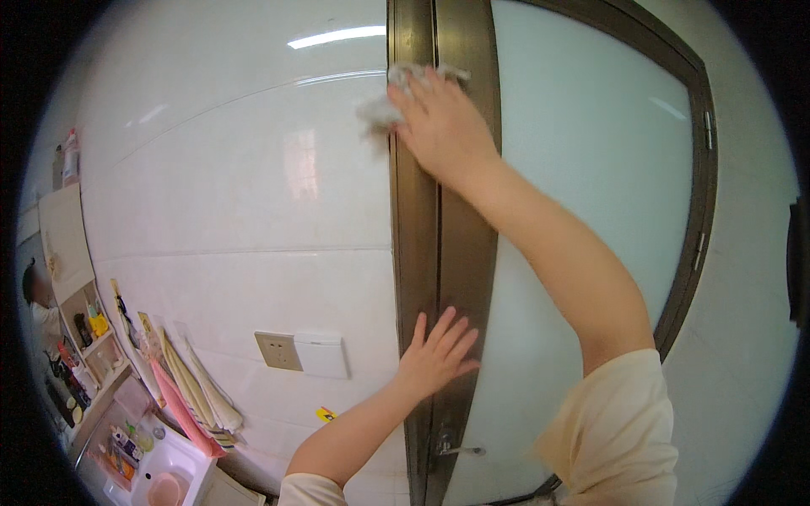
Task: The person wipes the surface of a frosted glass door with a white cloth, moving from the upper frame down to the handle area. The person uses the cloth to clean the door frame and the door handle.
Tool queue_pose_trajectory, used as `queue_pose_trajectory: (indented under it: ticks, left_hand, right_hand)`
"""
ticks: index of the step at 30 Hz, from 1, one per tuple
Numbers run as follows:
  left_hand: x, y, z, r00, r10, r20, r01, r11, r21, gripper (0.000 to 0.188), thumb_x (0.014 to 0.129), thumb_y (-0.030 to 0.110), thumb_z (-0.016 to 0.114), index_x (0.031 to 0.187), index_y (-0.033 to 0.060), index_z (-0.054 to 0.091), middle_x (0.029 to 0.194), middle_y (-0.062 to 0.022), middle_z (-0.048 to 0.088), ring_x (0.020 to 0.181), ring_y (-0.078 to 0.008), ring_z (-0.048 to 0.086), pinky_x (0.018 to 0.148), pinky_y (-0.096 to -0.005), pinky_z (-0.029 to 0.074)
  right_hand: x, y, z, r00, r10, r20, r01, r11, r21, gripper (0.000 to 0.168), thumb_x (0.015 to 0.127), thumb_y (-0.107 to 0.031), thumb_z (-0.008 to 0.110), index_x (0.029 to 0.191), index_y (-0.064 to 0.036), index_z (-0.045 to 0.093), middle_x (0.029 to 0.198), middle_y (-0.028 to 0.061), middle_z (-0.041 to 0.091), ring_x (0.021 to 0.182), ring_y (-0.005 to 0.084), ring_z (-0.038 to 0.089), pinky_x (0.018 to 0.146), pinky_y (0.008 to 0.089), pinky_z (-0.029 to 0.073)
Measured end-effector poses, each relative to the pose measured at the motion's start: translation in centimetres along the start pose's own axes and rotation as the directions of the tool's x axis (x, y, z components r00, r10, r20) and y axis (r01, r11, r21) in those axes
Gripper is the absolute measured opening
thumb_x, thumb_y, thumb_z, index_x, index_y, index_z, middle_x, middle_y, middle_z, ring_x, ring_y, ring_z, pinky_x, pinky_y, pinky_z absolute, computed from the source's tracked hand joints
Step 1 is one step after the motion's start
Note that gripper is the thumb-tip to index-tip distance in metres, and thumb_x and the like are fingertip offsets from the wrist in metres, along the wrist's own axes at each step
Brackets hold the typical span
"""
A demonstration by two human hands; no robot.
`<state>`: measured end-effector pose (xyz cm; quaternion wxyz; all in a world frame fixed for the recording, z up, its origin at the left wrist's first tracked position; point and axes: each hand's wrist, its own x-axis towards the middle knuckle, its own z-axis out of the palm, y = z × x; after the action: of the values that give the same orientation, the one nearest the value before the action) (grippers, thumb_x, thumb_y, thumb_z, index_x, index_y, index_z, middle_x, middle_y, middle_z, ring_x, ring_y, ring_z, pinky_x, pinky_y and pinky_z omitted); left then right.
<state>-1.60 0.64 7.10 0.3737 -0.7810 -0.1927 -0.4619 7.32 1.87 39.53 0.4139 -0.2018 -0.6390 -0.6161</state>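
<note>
My right hand point(443, 126) presses a crumpled whitish cloth point(386, 111) against the upper part of a brown metal door frame point(412, 209). Part of the cloth hangs over onto the white tiled wall, blurred at its loose edge. Lower down, my left hand point(436, 357) rests with spread fingers on the frame and the door's edge, holding nothing. Beside the frame is a door with a frosted glass panel point(588, 145). Its metal lever handle point(462, 450) sits below my left hand.
A wall socket point(278, 351) and a white switch plate point(321, 355) are left of the frame. Towels point(183, 386) hang farther left, above a white washbasin point(190, 462) holding a pink bowl point(166, 490). Shelves with bottles and a mirror point(44, 322) reflecting a person line the left rim.
</note>
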Motion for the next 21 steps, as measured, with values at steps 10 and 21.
queue_pose_trajectory:
  ticks: [10,21]
  left_hand:
    - [0.2,0.1,-0.1,0.999,0.010,0.033,-0.010,1.000,-0.002,0.083,0.075,0.060,0.074,0.136,0.0151,0.040,0.136,-0.0096,0.044,0.138,-0.0328,0.038,0.109,-0.0683,0.024]
    - [0.7,0.5,-1.1,0.985,-0.055,0.162,0.058,0.998,-0.013,0.069,0.080,0.059,0.071,0.127,0.0135,0.053,0.133,-0.0108,0.049,0.138,-0.0324,0.036,0.104,-0.0702,0.028]
  right_hand:
    - [-7.1,-3.6,-4.2,0.950,-0.107,0.294,0.064,0.986,0.153,0.060,0.088,-0.038,0.066,0.143,-0.025,0.046,0.150,0.0129,0.041,0.142,0.0429,0.028,0.110,0.0547,0.033]
    - [7.0,6.9,2.6,0.997,0.083,-0.006,-0.084,0.994,-0.072,0.048,0.099,-0.045,0.045,0.144,-0.028,0.046,0.153,0.0055,0.040,0.144,0.0338,0.029,0.117,0.0547,0.019]
